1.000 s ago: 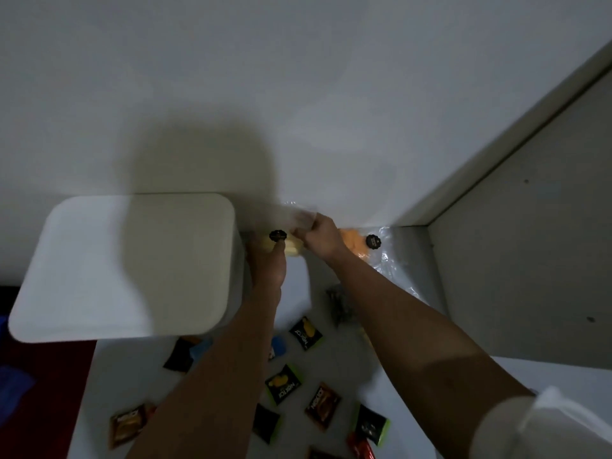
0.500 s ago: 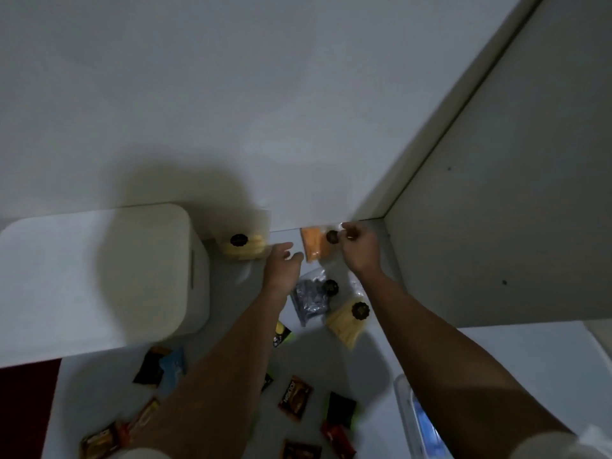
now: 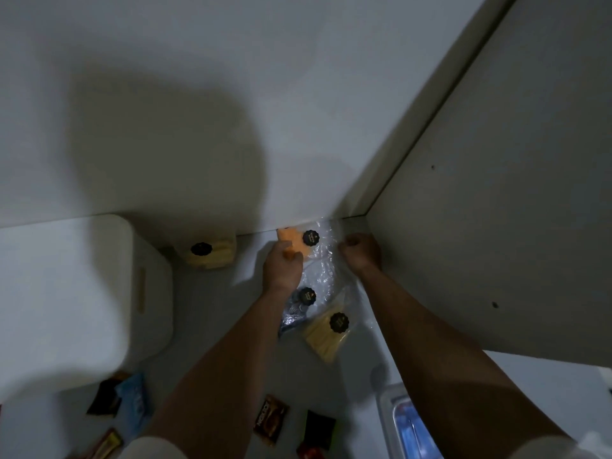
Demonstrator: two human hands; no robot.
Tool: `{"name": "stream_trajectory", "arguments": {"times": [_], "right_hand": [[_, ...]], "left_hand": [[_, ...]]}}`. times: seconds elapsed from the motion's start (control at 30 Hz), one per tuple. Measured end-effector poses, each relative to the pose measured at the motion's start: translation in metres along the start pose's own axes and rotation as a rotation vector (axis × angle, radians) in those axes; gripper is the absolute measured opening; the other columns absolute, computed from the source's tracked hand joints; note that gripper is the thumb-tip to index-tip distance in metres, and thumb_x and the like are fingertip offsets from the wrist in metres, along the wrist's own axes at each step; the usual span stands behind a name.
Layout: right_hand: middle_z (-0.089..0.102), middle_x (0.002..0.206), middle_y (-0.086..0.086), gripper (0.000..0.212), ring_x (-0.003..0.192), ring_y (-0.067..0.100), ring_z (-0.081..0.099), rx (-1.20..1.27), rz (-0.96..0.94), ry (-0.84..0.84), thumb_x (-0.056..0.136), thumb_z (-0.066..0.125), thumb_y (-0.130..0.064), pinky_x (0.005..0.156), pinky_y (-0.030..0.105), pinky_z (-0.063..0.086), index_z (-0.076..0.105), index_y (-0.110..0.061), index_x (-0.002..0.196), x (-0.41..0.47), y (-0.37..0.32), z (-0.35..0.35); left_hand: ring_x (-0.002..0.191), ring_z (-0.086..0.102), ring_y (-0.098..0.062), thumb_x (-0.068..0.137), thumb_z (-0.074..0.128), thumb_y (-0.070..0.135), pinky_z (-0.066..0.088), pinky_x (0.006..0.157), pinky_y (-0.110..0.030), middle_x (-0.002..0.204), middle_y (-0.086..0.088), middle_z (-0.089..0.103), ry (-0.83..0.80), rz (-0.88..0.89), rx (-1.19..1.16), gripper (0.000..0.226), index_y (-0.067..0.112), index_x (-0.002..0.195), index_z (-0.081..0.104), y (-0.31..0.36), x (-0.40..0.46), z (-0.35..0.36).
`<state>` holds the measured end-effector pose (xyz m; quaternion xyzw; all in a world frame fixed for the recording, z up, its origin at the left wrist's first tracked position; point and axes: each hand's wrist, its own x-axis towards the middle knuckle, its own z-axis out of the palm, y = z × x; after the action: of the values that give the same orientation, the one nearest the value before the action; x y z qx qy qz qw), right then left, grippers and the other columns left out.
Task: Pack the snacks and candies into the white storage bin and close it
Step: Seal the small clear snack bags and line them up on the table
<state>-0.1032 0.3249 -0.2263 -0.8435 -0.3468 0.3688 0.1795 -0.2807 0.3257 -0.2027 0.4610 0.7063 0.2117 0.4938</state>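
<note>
The white storage bin [image 3: 66, 293] stands at the left with its lid on. My left hand [image 3: 283, 263] grips the lower end of an orange snack bag [image 3: 293, 241] with a black round sticker, at the back wall. My right hand [image 3: 361, 251] is curled on the clear plastic of that bag's right side. A yellow snack bag [image 3: 212, 253] stands against the wall beside the bin. A dark snack bag [image 3: 296, 309] and another yellow snack bag [image 3: 326, 336] lie between my forearms. Small candy packets [image 3: 270, 422] are scattered near the front.
A cabinet side panel [image 3: 496, 193] closes off the right, meeting the back wall in a corner. A clear plastic container [image 3: 407, 425] with something blue inside sits at the lower right. More candy packets [image 3: 119, 399] lie in front of the bin.
My left hand let go of the yellow bag by the bin and moved right onto the orange bag. My right hand shifted to the orange bag's right side. The view swung right.
</note>
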Motion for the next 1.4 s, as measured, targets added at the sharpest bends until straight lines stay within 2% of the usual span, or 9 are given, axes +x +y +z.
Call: {"name": "stream_trajectory", "arguments": {"times": [0.13,0.3,0.4,0.53,0.67,0.8,0.9,1.13,1.4], "right_hand": [[0.072,0.106,0.003,0.027,0.096,0.023,0.069,0.162,-0.04,0.136,0.084,0.071,-0.02,0.086,0.038,0.058,0.07,-0.017,0.111,-0.004,0.0,-0.005],[0.07,0.095,-0.003,0.024,0.084,0.015,0.067,0.339,-0.17,0.267,0.088,0.067,-0.013,0.078,0.032,0.058,0.066,-0.023,0.11,-0.031,-0.007,-0.022],[0.07,0.093,-0.006,0.015,0.085,0.013,0.067,0.324,-0.272,0.246,0.09,0.065,-0.016,0.08,0.033,0.058,0.07,-0.019,0.104,-0.055,-0.012,-0.032],[0.072,0.084,-0.008,0.007,0.08,0.009,0.069,0.319,-0.425,0.222,0.089,0.069,-0.022,0.078,0.037,0.06,0.072,-0.021,0.095,-0.09,-0.015,-0.042],[0.073,0.078,-0.009,0.006,0.077,0.014,0.072,0.384,-0.485,0.158,0.088,0.072,-0.022,0.075,0.045,0.061,0.072,-0.028,0.087,-0.144,-0.018,-0.05],[0.076,0.086,-0.003,0.006,0.083,0.013,0.073,0.449,-0.552,0.09,0.087,0.076,-0.013,0.08,0.032,0.059,0.077,-0.017,0.091,-0.203,-0.019,-0.05],[0.078,0.09,-0.002,0.012,0.084,0.005,0.073,0.43,-0.631,0.022,0.092,0.072,-0.019,0.077,0.017,0.055,0.08,-0.013,0.099,-0.248,-0.022,-0.051],[0.079,0.085,-0.004,0.012,0.079,0.009,0.075,0.36,-0.722,-0.071,0.093,0.07,-0.016,0.074,0.029,0.061,0.081,-0.02,0.092,-0.338,-0.023,-0.034],[0.077,0.089,-0.001,0.018,0.08,0.013,0.071,0.084,-0.716,0.103,0.089,0.066,-0.013,0.077,0.033,0.06,0.081,-0.021,0.094,-0.401,-0.006,-0.008]], "left_hand": [[0.102,0.057,-0.015,0.095,0.061,0.011,0.041,0.086,-0.022,0.131,-0.01,0.063,-0.038,-0.002,-0.009,0.035,0.01,0.13,0.063,0.003,0.004,0.006],[0.105,0.064,-0.026,0.093,0.062,0.014,0.051,0.094,-0.036,0.116,-0.009,0.068,-0.102,-0.005,-0.061,0.019,0.018,0.112,0.064,0.016,-0.014,0.01],[0.113,0.063,-0.024,0.093,0.065,0.018,0.051,0.098,-0.035,0.123,-0.005,0.065,-0.126,0.03,-0.081,0.027,0.016,0.121,0.064,0.025,-0.029,0.004],[0.102,0.07,-0.026,0.091,0.062,0.026,0.054,0.09,-0.041,0.103,-0.006,0.074,-0.161,0.076,-0.154,0.007,0.021,0.093,0.067,0.041,-0.052,-0.015],[0.094,0.072,-0.02,0.096,0.063,0.034,0.056,0.091,-0.043,0.097,-0.008,0.075,-0.266,0.094,-0.294,0.02,0.015,0.09,0.066,0.056,-0.1,-0.044],[0.095,0.075,-0.021,0.097,0.064,0.04,0.062,0.077,-0.034,0.102,-0.011,0.076,-0.316,0.072,-0.381,0.031,0.01,0.1,0.068,0.05,-0.143,-0.073],[0.095,0.075,-0.025,0.094,0.067,0.043,0.063,0.085,-0.042,0.102,-0.015,0.076,-0.259,0.067,-0.37,0.039,0.005,0.103,0.068,0.036,-0.176,-0.096],[0.098,0.073,-0.034,0.092,0.053,0.019,0.061,0.087,-0.052,0.101,-0.026,0.07,-0.214,0.104,-0.391,0.019,0.009,0.078,0.06,-0.002,-0.255,-0.153],[0.068,0.064,-0.018,0.096,0.055,0.022,0.054,0.05,-0.026,0.082,-0.01,0.069,-0.148,0.212,-0.038,0.022,0.009,0.079,0.06,-0.049,-0.318,-0.19]]}}
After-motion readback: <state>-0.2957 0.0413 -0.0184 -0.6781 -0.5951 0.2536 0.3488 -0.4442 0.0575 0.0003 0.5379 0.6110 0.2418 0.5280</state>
